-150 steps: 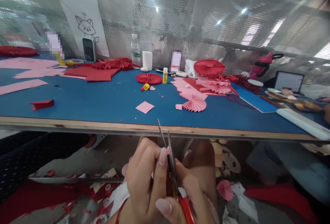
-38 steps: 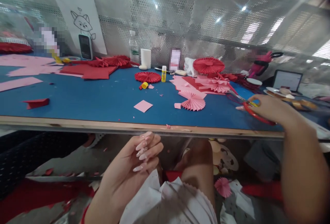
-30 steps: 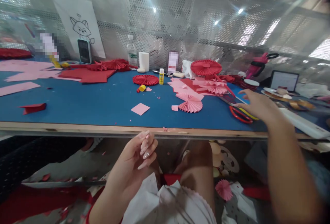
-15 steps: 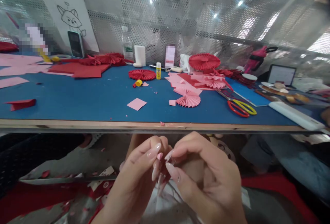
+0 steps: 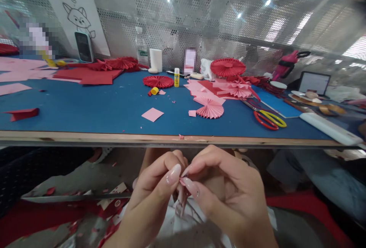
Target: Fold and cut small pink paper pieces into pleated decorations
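Observation:
Below the table's front edge, my left hand [image 5: 156, 189] is closed in a pinch on a tiny piece of pink paper [image 5: 182, 181]. My right hand [image 5: 228, 191] meets it from the other side, thumb and index fingertips pinched at the same piece. Most of the paper is hidden by fingers and long nails, so its shape cannot be made out. On the table beyond lie a pink paper square [image 5: 153, 114], a smaller pink piece [image 5: 192, 113] and a pleated pink paper fan [image 5: 210, 109].
A glue stick [image 5: 177, 78] stands beside a red pleated rosette [image 5: 158, 82], its yellow cap [image 5: 154, 91] nearby. Scissors [image 5: 265, 119] with red and yellow handles lie on the right. Red paper sheets [image 5: 97, 77] are at the left. The table edge [image 5: 114, 136] runs just above my hands.
My right thumb and index fingertips have moved left onto the pink paper in my left hand, closing the small gap between the hands. The things on the table have stayed put.

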`<state>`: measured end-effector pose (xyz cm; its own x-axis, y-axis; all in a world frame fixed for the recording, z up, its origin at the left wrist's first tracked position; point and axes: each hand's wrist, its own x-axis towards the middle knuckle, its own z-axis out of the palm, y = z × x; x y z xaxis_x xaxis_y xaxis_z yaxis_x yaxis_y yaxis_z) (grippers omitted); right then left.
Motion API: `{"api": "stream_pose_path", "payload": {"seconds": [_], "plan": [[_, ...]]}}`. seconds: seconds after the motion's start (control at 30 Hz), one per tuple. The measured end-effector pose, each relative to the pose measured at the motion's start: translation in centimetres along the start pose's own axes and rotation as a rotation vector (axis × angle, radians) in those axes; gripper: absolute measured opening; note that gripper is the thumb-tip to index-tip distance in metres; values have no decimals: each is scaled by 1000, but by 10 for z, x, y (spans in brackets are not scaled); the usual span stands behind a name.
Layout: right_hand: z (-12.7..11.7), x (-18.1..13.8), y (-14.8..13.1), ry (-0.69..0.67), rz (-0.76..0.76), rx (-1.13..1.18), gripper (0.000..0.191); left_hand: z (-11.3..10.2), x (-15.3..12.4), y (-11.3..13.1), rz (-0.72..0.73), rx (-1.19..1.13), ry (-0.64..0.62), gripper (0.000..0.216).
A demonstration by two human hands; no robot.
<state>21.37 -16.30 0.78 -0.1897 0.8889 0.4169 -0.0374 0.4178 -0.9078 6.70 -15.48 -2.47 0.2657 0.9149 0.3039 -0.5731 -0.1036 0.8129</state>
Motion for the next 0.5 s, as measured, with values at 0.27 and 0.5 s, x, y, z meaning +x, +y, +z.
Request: {"api": "stream_pose_path", "payload": {"seconds": [0.27,0.5], "plan": [[-4,-10,7,118,-326,-498,20,-7,-9,0,13,345,99,30],[-5,-12,10,135,-363,-522,20,-11,-8,4,47,469,45,23]]}}
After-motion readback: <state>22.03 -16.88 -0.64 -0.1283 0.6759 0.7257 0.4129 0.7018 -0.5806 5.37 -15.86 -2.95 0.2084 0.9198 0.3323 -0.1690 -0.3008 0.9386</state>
